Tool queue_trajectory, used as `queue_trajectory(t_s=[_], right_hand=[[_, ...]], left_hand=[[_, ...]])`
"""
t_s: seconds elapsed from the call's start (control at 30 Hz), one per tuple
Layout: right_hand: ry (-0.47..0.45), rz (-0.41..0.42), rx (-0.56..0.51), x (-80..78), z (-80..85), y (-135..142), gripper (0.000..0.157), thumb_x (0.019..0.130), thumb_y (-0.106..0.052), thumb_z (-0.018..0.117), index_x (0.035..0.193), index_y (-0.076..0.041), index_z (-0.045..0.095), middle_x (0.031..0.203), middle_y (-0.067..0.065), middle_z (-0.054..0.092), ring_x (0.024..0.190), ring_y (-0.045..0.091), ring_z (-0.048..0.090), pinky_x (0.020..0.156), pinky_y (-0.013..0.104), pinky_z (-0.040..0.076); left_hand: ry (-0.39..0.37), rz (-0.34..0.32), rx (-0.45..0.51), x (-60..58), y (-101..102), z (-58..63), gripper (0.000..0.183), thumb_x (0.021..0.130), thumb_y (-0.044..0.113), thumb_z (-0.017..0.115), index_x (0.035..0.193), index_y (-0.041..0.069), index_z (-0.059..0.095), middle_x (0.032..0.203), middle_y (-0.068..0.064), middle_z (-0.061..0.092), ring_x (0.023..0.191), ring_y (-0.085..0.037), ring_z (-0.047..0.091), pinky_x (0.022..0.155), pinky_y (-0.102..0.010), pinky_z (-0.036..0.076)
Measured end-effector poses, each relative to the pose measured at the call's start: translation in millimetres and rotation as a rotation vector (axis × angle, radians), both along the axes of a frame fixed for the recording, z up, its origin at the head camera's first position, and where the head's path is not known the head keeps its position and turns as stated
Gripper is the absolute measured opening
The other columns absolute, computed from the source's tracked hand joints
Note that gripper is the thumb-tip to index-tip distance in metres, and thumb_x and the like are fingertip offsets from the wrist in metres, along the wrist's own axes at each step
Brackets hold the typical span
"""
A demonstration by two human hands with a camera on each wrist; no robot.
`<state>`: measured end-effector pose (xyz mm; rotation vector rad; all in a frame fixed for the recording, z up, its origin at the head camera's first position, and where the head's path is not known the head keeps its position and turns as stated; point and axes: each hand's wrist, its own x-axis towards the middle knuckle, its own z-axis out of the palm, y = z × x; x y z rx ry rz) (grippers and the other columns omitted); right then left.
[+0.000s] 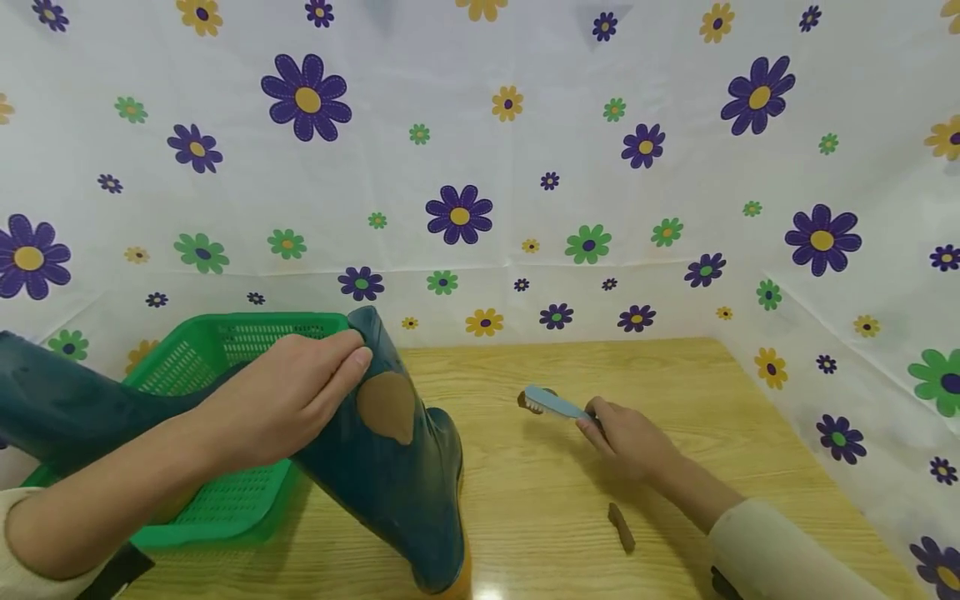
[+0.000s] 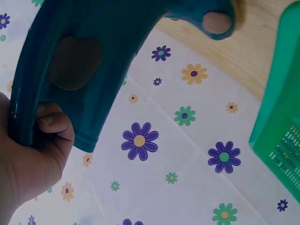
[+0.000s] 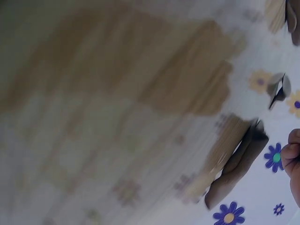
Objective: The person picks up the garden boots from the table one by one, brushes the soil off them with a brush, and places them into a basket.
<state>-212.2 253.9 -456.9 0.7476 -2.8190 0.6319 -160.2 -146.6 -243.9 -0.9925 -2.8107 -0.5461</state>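
Observation:
At the upper edge of a dark teal rubber boot (image 1: 390,492), my left hand (image 1: 281,400) grips the shaft between thumb and fingers, the boot leaning with its toe low near the table. A brown patch (image 1: 386,408) marks its shaft, and the left wrist view shows another brown patch (image 2: 217,22) on the foot. To the right, my right hand (image 1: 633,442) holds a light-blue brush (image 1: 551,400) by the handle, white bristles down. Its head overlaps a brown piece (image 1: 528,406) on the table. In the right wrist view only part of the hand (image 3: 291,173) shows.
A green plastic basket (image 1: 285,318) stands at the left, with a second teal boot (image 1: 67,400) leaning across it. A curled brown strip (image 1: 621,527) lies on the wooden table (image 1: 510,492) near my right forearm. A flower-printed sheet (image 1: 525,158) hangs behind.

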Motion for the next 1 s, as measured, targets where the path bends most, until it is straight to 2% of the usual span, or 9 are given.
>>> queue_trajectory(t_s=[0.07, 0.27, 0.4, 0.53, 0.6, 0.73, 0.9, 1.0], right_hand=[[-0.019, 0.018, -0.003, 3.0, 0.4, -6.5, 0.018, 0.107, -0.024, 0.047, 0.105, -0.007, 0.054, 0.073, -0.007, 0.047, 0.058, 0.003, 0.037, 0.053, 0.021, 0.036], [-0.096, 0.099, -0.001, 10.4, 6.4, -27.6, 0.024, 0.108, -0.029, 0.042, 0.110, -0.008, 0.054, 0.079, -0.007, 0.051, 0.062, 0.003, 0.042, 0.058, 0.022, 0.040], [-0.099, 0.146, 0.004, 13.0, 10.3, -37.2, 0.029, 0.109, -0.033, 0.039, 0.110, -0.009, 0.055, 0.078, -0.008, 0.051, 0.063, 0.003, 0.043, 0.059, 0.023, 0.041], [-0.074, 0.110, 0.018, 12.7, 10.4, -39.5, 0.026, 0.109, -0.033, 0.039, 0.109, -0.012, 0.055, 0.075, -0.011, 0.048, 0.060, 0.002, 0.042, 0.059, 0.023, 0.040], [-0.072, 0.081, 0.014, 12.8, 7.9, -36.7, 0.024, 0.109, -0.032, 0.040, 0.108, -0.013, 0.054, 0.073, -0.011, 0.047, 0.059, 0.002, 0.041, 0.058, 0.023, 0.039], [-0.088, 0.061, 0.008, 14.1, 2.8, -30.5, 0.022, 0.108, -0.031, 0.043, 0.108, -0.013, 0.055, 0.074, -0.010, 0.049, 0.060, 0.003, 0.042, 0.059, 0.024, 0.039], [-0.111, 0.051, 0.015, 17.1, -0.3, -24.2, 0.026, 0.108, -0.034, 0.041, 0.110, -0.012, 0.055, 0.077, -0.009, 0.050, 0.062, 0.003, 0.043, 0.059, 0.023, 0.039], [-0.104, 0.061, 0.002, 20.0, 0.2, -18.1, 0.025, 0.109, -0.031, 0.040, 0.110, -0.010, 0.054, 0.075, -0.009, 0.048, 0.058, 0.002, 0.039, 0.056, 0.023, 0.037]], left_hand=[[0.013, -0.031, 0.013, -1.4, 3.1, 1.1, 0.030, 0.109, 0.023, 0.040, 0.080, 0.018, 0.047, 0.062, 0.007, 0.033, 0.051, -0.007, 0.031, 0.054, -0.026, 0.031], [-0.022, -0.127, 0.005, -0.9, 12.8, 6.1, 0.029, 0.109, 0.021, 0.040, 0.081, 0.019, 0.048, 0.062, 0.009, 0.033, 0.051, -0.005, 0.032, 0.053, -0.024, 0.030], [0.006, -0.168, -0.028, 0.5, 25.7, 11.1, 0.029, 0.108, 0.019, 0.040, 0.081, 0.019, 0.047, 0.063, 0.008, 0.033, 0.052, -0.004, 0.032, 0.054, -0.024, 0.032], [0.055, -0.183, -0.083, -2.3, 45.3, 14.8, 0.026, 0.107, 0.019, 0.042, 0.081, 0.017, 0.049, 0.062, 0.005, 0.034, 0.052, -0.005, 0.037, 0.054, -0.024, 0.034], [0.076, -0.194, -0.104, -6.1, 53.4, 11.7, 0.025, 0.106, 0.019, 0.043, 0.082, 0.016, 0.050, 0.062, 0.004, 0.036, 0.052, -0.006, 0.039, 0.054, -0.024, 0.036], [0.055, -0.168, -0.134, -11.2, 56.4, 0.0, 0.025, 0.106, 0.019, 0.043, 0.083, 0.015, 0.051, 0.061, 0.004, 0.038, 0.051, -0.007, 0.041, 0.052, -0.023, 0.037], [-0.019, -0.062, -0.147, -12.1, 43.3, -12.6, 0.027, 0.107, 0.019, 0.040, 0.082, 0.015, 0.052, 0.063, 0.002, 0.041, 0.057, -0.010, 0.044, 0.060, -0.028, 0.040], [-0.042, -0.023, -0.107, -14.2, 33.8, -17.2, 0.028, 0.107, 0.019, 0.039, 0.084, 0.014, 0.053, 0.064, 0.002, 0.043, 0.057, -0.010, 0.044, 0.062, -0.030, 0.040]])
